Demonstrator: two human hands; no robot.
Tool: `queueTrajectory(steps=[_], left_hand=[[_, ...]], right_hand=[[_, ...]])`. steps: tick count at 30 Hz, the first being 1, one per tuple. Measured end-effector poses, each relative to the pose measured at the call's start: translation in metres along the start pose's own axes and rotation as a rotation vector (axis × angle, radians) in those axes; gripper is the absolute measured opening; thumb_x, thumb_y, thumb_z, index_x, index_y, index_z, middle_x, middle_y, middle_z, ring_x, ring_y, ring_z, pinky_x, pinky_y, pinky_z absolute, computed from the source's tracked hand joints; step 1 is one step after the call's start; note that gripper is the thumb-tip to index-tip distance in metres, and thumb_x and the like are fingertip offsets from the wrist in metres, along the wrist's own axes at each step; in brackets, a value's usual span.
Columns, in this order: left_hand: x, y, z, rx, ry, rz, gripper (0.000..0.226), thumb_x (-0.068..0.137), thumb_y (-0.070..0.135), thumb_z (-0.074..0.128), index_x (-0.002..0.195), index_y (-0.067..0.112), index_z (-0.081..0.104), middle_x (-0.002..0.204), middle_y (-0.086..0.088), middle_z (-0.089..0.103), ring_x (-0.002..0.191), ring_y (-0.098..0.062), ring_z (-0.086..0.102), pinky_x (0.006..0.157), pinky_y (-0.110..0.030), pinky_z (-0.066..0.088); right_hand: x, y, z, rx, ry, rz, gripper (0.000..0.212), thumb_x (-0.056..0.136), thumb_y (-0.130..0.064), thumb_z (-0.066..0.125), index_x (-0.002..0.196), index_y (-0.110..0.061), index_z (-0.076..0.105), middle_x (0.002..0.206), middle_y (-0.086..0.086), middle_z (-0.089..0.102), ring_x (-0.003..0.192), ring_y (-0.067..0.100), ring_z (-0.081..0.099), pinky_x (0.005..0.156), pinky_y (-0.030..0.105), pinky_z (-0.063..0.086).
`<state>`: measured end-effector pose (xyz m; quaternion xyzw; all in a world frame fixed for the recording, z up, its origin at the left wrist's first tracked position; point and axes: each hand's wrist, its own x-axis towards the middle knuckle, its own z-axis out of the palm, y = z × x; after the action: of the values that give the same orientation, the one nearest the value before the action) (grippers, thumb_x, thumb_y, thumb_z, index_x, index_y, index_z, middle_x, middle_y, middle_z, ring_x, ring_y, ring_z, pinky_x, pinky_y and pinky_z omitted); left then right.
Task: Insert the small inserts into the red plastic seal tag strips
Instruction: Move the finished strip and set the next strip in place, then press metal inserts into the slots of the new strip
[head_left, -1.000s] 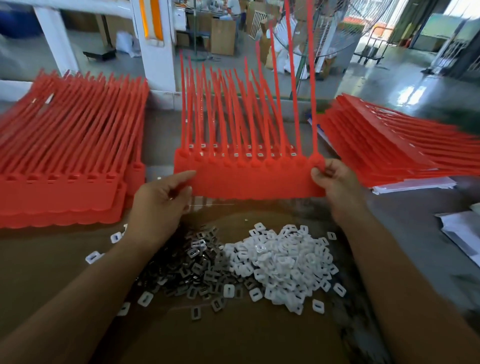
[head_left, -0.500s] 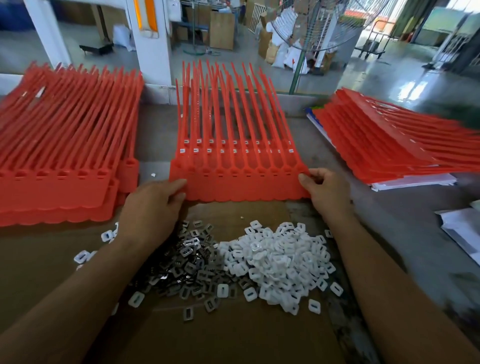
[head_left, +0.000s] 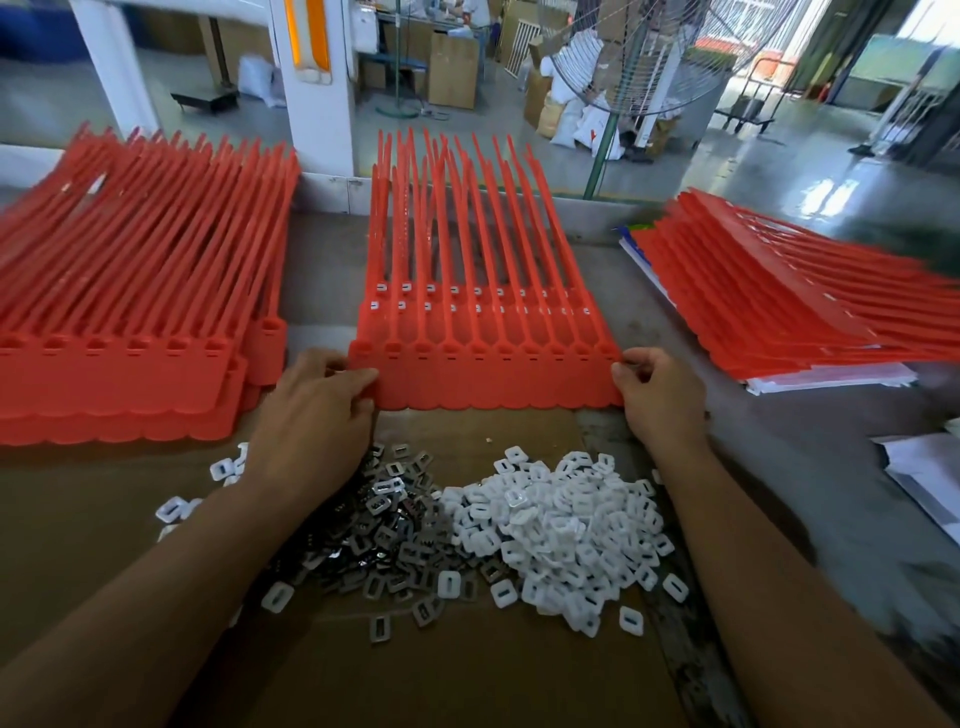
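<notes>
Since the joined sheet of red plastic seal tag strips (head_left: 488, 374) looks light and floppy, the left hand (head_left: 311, 410) and right hand (head_left: 657, 395) pinch its stiffer tag-end corners, the sheet lying flat between them. Nearer than both grips, small white plastic inserts (head_left: 566, 525) heap on brown cardboard (head_left: 467, 675) over a grey bench (head_left: 779, 441); beyond, a factory floor (head_left: 727, 156).

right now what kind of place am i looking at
Most likely a factory assembly bench: stacks of red seal tag strips, loose heaps of white inserts and metal inserts in front, with cartons and an industrial fan on the shop floor behind.
</notes>
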<state>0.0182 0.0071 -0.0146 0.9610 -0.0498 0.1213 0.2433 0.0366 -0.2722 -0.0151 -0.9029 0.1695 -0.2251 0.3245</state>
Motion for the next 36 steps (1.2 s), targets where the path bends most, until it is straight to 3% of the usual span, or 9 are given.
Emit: queueTrajectory(steps=[4,10,15,20,23,26,29,33,36], left_hand=[[0.000,0.001,0.002,-0.006,0.002,0.040,0.030,0.087,0.010,0.050,0.114,0.009,0.063,0.121,-0.009,0.055,0.113,-0.024,0.047,0.097,-0.031,0.032],[-0.002,0.005,0.000,-0.007,-0.013,0.069,0.032,0.088,0.007,0.046,0.115,0.011,0.062,0.128,-0.004,0.055,0.116,-0.021,0.050,0.095,-0.027,0.034],[-0.002,0.005,0.000,0.015,-0.006,0.080,0.032,0.088,0.007,0.046,0.116,0.010,0.062,0.130,-0.004,0.055,0.119,-0.021,0.048,0.097,-0.024,0.030],[-0.003,0.007,-0.001,0.035,-0.014,0.114,0.029,0.090,0.005,0.043,0.109,0.006,0.065,0.128,-0.004,0.056,0.115,-0.023,0.052,0.092,-0.024,0.031],[-0.002,0.006,-0.001,0.037,-0.018,0.112,0.033,0.090,0.005,0.042,0.116,0.011,0.062,0.131,-0.002,0.054,0.118,-0.022,0.049,0.093,-0.023,0.030],[-0.003,0.006,-0.001,0.043,-0.021,0.112,0.034,0.088,0.004,0.042,0.115,0.014,0.061,0.125,-0.004,0.057,0.112,-0.021,0.051,0.082,-0.021,0.029],[-0.003,0.004,0.000,0.038,-0.021,0.103,0.034,0.088,0.005,0.043,0.114,0.015,0.061,0.125,-0.003,0.054,0.111,-0.019,0.051,0.082,-0.022,0.033],[-0.003,0.004,0.000,0.031,-0.014,0.106,0.033,0.090,0.006,0.043,0.115,0.015,0.062,0.121,-0.001,0.053,0.107,-0.018,0.052,0.079,-0.022,0.035],[-0.003,0.005,-0.001,0.035,-0.010,0.117,0.032,0.090,0.006,0.042,0.115,0.012,0.062,0.122,-0.005,0.055,0.106,-0.020,0.054,0.082,-0.023,0.036]], right_hand=[[-0.001,0.000,0.001,-0.009,0.008,0.007,0.029,0.090,-0.018,0.056,0.115,-0.006,0.060,0.114,0.010,0.063,0.106,0.021,0.055,0.082,0.020,0.033],[-0.001,0.000,0.000,-0.041,0.022,0.014,0.029,0.089,-0.012,0.056,0.117,-0.004,0.059,0.117,0.012,0.062,0.111,0.023,0.054,0.095,0.029,0.037],[-0.002,0.001,0.000,-0.035,0.020,0.010,0.028,0.087,-0.008,0.057,0.115,-0.004,0.061,0.115,0.011,0.063,0.110,0.022,0.055,0.096,0.030,0.038],[0.000,0.005,-0.004,0.099,0.029,0.063,0.027,0.085,-0.009,0.059,0.112,-0.008,0.062,0.110,0.006,0.064,0.100,0.014,0.055,0.088,0.022,0.037],[0.002,0.005,-0.009,0.222,0.049,0.089,0.026,0.085,-0.011,0.060,0.111,-0.010,0.063,0.105,0.000,0.062,0.095,0.007,0.052,0.086,0.020,0.038],[0.002,-0.002,-0.014,0.281,0.025,0.021,0.019,0.085,-0.009,0.060,0.101,-0.016,0.066,0.097,-0.005,0.062,0.094,0.007,0.054,0.084,0.018,0.039],[-0.005,-0.020,-0.018,0.307,-0.092,-0.120,0.020,0.085,-0.008,0.061,0.088,-0.027,0.064,0.084,-0.017,0.061,0.086,0.001,0.057,0.073,0.007,0.039],[-0.019,-0.052,-0.021,0.258,-0.367,-0.312,0.023,0.084,-0.011,0.063,0.083,-0.034,0.064,0.082,-0.021,0.062,0.081,-0.008,0.057,0.075,0.008,0.043],[-0.028,-0.079,-0.019,0.158,-0.573,-0.440,0.013,0.083,-0.014,0.064,0.086,-0.027,0.067,0.079,-0.023,0.060,0.073,-0.017,0.055,0.068,-0.001,0.040]])
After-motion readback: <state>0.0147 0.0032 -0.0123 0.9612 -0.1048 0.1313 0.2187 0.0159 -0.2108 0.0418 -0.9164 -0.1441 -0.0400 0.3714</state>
